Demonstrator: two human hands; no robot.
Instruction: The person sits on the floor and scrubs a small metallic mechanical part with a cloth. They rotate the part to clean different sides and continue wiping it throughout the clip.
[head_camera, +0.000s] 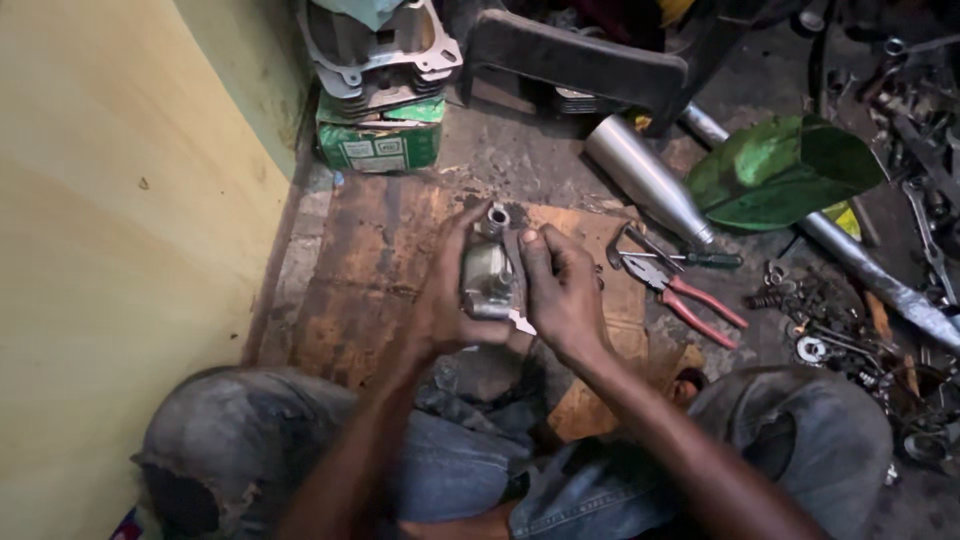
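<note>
Hands meet at the centre of the view over a small grey metal engine part (487, 275); the left hand (445, 295) wraps round its left side, thumb and fingers closed on the body; the right hand (562, 290) presses against its right side, fingertips pinching near the tubular top end; the part is held upright above a stained sheet of cardboard (370, 270) on the floor; the person's knees in worn jeans (240, 450) fill the view from seven to five o'clock; at three o'clock from the hands lie red-handled pliers (690, 300); at two o'clock a chrome exhaust pipe (645, 180) slants beside a green curved panel (780, 170); at four o'clock a scatter of washers and small metal bits (815, 320); at eleven o'clock a finned engine cylinder (380, 50) sits on a green box (380, 140); a yellow wall (120, 200) stands at nine o'clock
</note>
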